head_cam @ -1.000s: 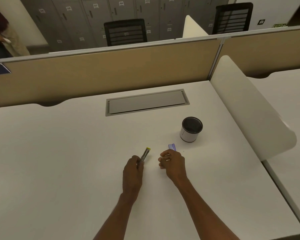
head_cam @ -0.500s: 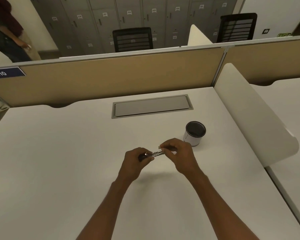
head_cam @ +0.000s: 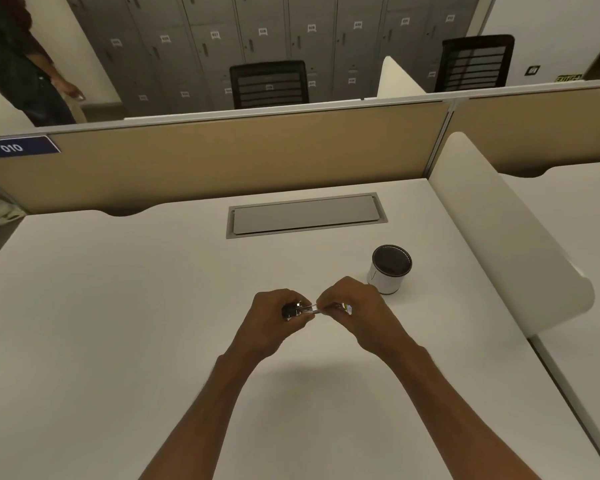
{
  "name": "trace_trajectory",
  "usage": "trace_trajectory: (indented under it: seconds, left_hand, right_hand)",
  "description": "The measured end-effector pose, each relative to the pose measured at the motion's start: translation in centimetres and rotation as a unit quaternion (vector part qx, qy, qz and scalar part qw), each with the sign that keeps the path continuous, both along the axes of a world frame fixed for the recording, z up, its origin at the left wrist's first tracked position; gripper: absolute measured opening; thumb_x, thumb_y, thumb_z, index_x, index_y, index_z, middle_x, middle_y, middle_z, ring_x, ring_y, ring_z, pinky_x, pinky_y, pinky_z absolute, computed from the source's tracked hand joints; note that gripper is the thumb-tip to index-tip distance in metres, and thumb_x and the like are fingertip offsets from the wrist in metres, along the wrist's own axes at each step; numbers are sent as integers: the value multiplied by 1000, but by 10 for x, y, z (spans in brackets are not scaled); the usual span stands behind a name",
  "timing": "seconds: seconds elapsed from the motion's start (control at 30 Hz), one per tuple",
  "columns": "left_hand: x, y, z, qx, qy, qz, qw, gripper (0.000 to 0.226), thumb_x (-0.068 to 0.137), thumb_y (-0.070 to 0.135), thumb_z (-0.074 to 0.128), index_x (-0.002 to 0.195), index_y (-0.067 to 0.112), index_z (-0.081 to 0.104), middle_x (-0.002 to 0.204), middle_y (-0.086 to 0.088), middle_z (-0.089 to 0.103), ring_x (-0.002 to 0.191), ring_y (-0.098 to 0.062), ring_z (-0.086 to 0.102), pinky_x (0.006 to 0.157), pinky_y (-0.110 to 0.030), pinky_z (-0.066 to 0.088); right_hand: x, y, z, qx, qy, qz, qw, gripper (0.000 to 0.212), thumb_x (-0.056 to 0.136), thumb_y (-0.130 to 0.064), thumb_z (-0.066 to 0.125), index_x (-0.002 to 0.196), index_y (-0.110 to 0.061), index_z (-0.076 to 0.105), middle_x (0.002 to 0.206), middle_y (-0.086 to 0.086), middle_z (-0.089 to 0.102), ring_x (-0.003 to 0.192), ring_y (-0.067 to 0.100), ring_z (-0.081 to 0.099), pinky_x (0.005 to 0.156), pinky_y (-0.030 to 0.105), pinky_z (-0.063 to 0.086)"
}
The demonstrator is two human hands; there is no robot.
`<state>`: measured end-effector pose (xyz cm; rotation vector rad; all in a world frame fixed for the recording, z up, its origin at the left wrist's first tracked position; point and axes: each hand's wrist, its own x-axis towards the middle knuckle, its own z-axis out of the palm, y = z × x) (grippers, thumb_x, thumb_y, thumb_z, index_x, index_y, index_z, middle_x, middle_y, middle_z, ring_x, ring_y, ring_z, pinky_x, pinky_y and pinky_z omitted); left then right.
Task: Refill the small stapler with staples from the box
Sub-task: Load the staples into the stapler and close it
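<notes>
The small stapler (head_cam: 307, 308) is a slim black and metal piece held level above the white desk (head_cam: 118, 323). My left hand (head_cam: 274, 322) grips its dark left end. My right hand (head_cam: 354, 308) pinches its metal right end with fingertips. A sliver of bluish purple, possibly the staple box (head_cam: 349, 309), shows under my right fingers; the rest of it is hidden by that hand.
A white cup with a dark inside (head_cam: 390, 269) stands just right of my hands. A grey cable hatch (head_cam: 305, 215) lies farther back. A white curved divider (head_cam: 506, 233) bounds the desk on the right, a tan partition (head_cam: 222, 157) at the back. A person (head_cam: 21, 57) stands far left.
A second ago my left hand held the stapler upright and my right hand rested at the purple box. Both hands have come together and hold the stapler level between them.
</notes>
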<state>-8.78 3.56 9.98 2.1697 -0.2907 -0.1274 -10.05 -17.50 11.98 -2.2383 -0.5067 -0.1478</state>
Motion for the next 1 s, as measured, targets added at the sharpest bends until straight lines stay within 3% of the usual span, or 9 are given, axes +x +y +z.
trace_trajectory:
  seconds: [0.3, 0.5, 0.67, 0.8, 1.0]
  left_hand:
    - [-4, -1, 3, 7, 4, -9, 1000, 13, 84, 24, 85, 95, 20, 79, 82, 11, 75, 77, -8, 70, 68, -18, 55]
    - [-6, 0, 2, 33, -4, -29, 999, 13, 86, 27, 83, 97, 20, 81, 86, 8, 76, 79, -11, 70, 72, -24, 58]
    - [-10, -3, 2, 30, 0, -60, 998, 9, 86, 23, 82, 94, 19, 81, 82, 6, 74, 76, -14, 65, 65, -21, 50]
    - [-15, -6, -2, 31, 5, -69, 997, 10, 86, 24, 83, 95, 20, 81, 82, 6, 74, 74, -11, 63, 63, -17, 47]
    - [-18, -4, -3, -19, 37, -28, 999, 13, 82, 24, 86, 94, 20, 82, 80, 5, 76, 72, -16, 68, 68, -32, 55]
  right_hand:
    - [0, 4, 6, -61, -13, 41, 997, 7, 87, -10, 73, 91, -14, 78, 91, -3, 74, 90, 17, 62, 73, 30, 53]
    - [-4, 6, 2, -32, 86, -6, 996, 10, 84, -16, 76, 89, -24, 76, 90, -7, 68, 80, 4, 56, 68, 12, 42]
    - [-4, 1, 3, -10, 185, -26, 982, 12, 75, -15, 77, 77, -25, 72, 74, -6, 67, 66, 6, 54, 60, 26, 48]
    - [-4, -3, 2, -28, 225, -18, 974, 11, 70, -19, 74, 75, -26, 69, 76, -2, 66, 63, 6, 52, 54, 27, 46]
    - [-11, -3, 5, -62, 127, 7, 990, 11, 82, -16, 71, 86, -26, 68, 82, -12, 66, 75, 3, 55, 64, 19, 45]
